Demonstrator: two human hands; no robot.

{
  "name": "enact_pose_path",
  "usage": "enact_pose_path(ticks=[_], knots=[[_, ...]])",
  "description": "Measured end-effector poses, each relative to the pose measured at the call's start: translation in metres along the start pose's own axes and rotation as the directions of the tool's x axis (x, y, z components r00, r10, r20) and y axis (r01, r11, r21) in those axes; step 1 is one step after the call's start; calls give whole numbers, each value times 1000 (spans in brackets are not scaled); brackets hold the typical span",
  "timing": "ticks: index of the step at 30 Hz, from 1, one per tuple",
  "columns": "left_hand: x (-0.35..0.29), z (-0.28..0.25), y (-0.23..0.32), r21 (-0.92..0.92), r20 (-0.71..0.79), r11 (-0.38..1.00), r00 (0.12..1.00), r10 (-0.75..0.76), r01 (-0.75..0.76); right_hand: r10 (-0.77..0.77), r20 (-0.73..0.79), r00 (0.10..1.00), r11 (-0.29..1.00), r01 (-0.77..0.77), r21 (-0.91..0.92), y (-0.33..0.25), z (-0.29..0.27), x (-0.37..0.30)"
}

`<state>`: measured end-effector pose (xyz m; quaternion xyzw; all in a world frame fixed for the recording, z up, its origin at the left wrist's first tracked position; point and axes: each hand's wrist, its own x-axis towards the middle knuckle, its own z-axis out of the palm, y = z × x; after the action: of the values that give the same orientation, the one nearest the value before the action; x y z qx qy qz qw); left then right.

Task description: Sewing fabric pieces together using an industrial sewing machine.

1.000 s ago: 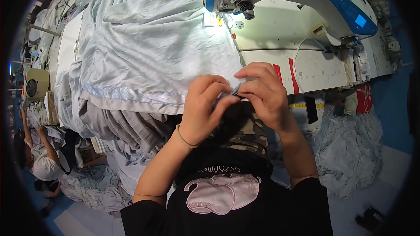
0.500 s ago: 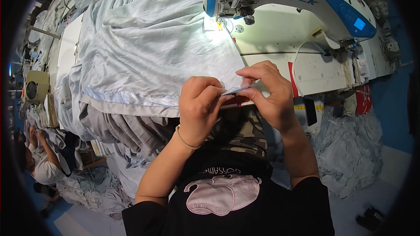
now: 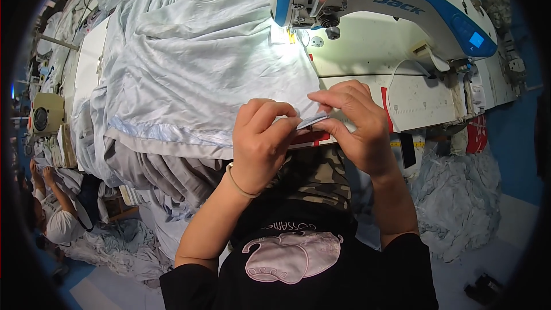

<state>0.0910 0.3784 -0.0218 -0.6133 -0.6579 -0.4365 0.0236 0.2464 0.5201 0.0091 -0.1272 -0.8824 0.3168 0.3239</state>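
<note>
Pale blue-white cloth (image 3: 201, 63) spreads over the sewing table, with its far right edge by the lit needle area of a white and blue sewing machine (image 3: 367, 6). Close to the table's front edge, my left hand (image 3: 264, 143) pinches the folded cloth edge (image 3: 313, 119) between thumb and fingers. My right hand (image 3: 364, 129) grips that same folded edge from the right, thumb below and index finger above. A short stretch of the fold shows between my fingertips. Along the near side of the cloth runs a shiny pale band (image 3: 172, 129).
Grey cloth (image 3: 166, 161) hangs off the front of the table. On the right lie a dark phone (image 3: 407, 150), a yellow measuring tape (image 3: 396, 143) and a heap of pale fabric (image 3: 456, 201). Another person (image 3: 60, 218) works at far left.
The folded edge between my fingers has tilted and shows more of its surface. My right hand has shifted slightly right. The sewing machine appears slightly lower and farther right in view.
</note>
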Motion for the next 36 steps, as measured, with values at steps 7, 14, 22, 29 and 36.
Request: enact_pose_path(ticks=[7,14,22,29,36], knots=[[2,4,8,-107,-108,993,993,-54,42,-40,11,999,998,40,-57,1,0,1],[0,-7,10,29,-48,995,994,98,-97,-125,-39,991,992,125,-22,6,3,-5],[-14,1,7,-1,186,988,970,154,-157,-96,63,993,992,101,-80,5,20,-52],[-4,18,-9,112,197,993,979,-48,27,-84,221,972,996,90,-20,21,25,-59],[-39,-19,-27,340,228,911,919,-322,235,-90,220,971,996,82,43,26,20,-57]])
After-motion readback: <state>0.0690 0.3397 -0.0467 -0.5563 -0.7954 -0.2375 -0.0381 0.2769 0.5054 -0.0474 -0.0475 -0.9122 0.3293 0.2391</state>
